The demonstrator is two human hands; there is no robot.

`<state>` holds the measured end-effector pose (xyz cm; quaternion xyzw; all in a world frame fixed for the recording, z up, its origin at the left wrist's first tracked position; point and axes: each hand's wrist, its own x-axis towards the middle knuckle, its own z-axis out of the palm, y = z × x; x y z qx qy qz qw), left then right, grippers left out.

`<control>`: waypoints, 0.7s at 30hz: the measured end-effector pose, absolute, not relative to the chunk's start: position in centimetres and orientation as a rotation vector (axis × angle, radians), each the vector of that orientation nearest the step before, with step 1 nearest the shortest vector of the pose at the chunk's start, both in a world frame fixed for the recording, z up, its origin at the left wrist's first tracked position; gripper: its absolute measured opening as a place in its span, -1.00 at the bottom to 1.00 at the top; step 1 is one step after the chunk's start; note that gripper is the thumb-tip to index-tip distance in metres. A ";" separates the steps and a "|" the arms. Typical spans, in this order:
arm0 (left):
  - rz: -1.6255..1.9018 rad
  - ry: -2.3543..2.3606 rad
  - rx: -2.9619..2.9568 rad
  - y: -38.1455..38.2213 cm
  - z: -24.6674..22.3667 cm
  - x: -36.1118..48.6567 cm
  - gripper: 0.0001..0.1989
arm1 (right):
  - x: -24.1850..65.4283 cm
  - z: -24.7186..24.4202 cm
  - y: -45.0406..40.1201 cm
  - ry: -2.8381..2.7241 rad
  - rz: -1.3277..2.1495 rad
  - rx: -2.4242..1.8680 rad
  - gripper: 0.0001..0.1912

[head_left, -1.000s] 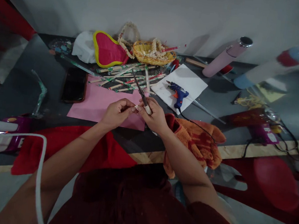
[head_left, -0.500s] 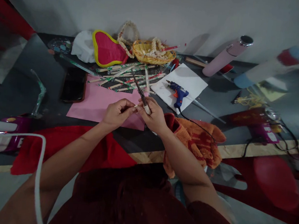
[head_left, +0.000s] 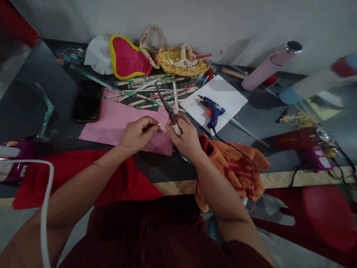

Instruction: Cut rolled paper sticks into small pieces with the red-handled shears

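My left hand (head_left: pixel 137 133) is closed in a pinch over the pink sheet (head_left: pixel 112 132), with a tiny pale piece (head_left: pixel 159 124) showing at its fingertips. In my right hand (head_left: pixel 185 137) is a pair of scissors (head_left: pixel 167 107) with pale handles, its dark blades pointing up and away to the left. The fingertips of the two hands are slightly apart. Beyond them lie several wooden chopsticks (head_left: pixel 143 92), some in printed green and red wrappers. A blue glue gun (head_left: pixel 212 112) rests on a white sheet (head_left: pixel 223 94) to the right.
Along the wall stand a yellow basket (head_left: pixel 172 68), a pink and yellow heart-shaped piece (head_left: pixel 127 59) and a pink flask (head_left: pixel 263 70). A phone (head_left: pixel 87 101) lies left of the pink sheet. Orange cloth (head_left: pixel 232 162) and red cloth (head_left: pixel 98 177) cover parts of the front edge.
My hands have drawn a little apart, opening a small gap between their fingertips. The pale piece stays in my left hand, and the scissors stay in my right.
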<state>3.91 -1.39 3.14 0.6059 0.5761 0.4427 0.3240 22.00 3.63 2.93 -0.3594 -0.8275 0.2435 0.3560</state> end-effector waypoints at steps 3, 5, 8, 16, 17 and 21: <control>1.219 1.564 1.497 -0.9 3.1 3.0 -0.83 | 22.6 2.5 4.1 -2.284 0.462 -1.117 -0.82; 1.225 1.606 1.474 -0.6 3.0 2.4 -0.84 | 22.7 2.2 4.2 -2.397 0.398 -1.181 -0.80; 1.190 1.650 1.487 -0.3 2.7 1.9 -0.84 | 22.6 2.0 4.1 -2.520 0.389 -1.208 -0.80; 1.177 1.648 1.491 -0.2 2.2 2.1 -0.87 | 23.2 1.3 5.0 -2.443 0.264 -1.329 -0.71; 1.177 1.640 1.487 -0.3 2.2 2.2 -0.87 | 23.3 1.1 5.2 -2.436 0.245 -1.327 -0.69; 1.164 1.634 1.472 -0.4 2.4 2.3 -0.87 | 23.6 0.8 5.8 -2.409 0.255 -1.310 -0.71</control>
